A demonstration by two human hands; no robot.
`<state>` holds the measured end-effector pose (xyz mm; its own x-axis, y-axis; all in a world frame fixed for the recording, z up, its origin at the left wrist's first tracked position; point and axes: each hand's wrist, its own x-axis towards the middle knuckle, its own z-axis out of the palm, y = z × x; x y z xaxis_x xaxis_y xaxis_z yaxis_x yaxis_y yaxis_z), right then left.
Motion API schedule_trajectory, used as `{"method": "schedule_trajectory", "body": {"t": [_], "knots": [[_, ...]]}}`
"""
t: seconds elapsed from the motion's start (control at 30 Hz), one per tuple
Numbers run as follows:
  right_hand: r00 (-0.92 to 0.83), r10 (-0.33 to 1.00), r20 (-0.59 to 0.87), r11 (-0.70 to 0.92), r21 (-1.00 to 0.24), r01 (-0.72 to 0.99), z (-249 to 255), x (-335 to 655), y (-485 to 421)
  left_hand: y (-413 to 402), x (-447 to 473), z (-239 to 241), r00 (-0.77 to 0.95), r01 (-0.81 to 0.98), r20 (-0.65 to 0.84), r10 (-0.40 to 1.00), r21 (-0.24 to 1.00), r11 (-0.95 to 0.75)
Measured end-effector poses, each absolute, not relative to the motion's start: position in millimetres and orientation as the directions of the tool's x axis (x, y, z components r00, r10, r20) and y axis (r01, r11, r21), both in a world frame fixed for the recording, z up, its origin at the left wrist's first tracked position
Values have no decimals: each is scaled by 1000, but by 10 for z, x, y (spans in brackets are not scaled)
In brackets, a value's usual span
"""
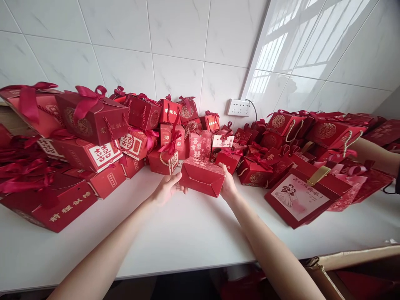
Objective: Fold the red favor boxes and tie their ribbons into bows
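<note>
A small red gift box with gold print is held just above the white table, tilted on its side. My left hand grips its left end with curled fingers. My right hand holds its right end, the fingers wrapped behind the box. Right behind it rises a heap of similar red boxes with ribbons and cord handles.
Large red boxes are stacked at the left, flat red bags and a card with a couple's picture at the right. Another person's forearm reaches in from the right. A wall socket sits behind. A cardboard carton stands below the table edge.
</note>
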<state>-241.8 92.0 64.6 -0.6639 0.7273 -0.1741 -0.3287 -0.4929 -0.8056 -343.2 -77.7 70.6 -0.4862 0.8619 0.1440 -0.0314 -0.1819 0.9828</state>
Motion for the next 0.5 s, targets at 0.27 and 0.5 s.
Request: {"method": "schedule_trajectory", "body": {"t": [0.27,0.5], "knots": [[-503,864,-35,-295,-844,-448,952,-2210,885,-826,-3437,651,-279,508,284,917,854,-110],[-379,851,364,162,-868,-469,966,-2109,872,-856,-3406,627,-188,755,344,920,650,-89]]}}
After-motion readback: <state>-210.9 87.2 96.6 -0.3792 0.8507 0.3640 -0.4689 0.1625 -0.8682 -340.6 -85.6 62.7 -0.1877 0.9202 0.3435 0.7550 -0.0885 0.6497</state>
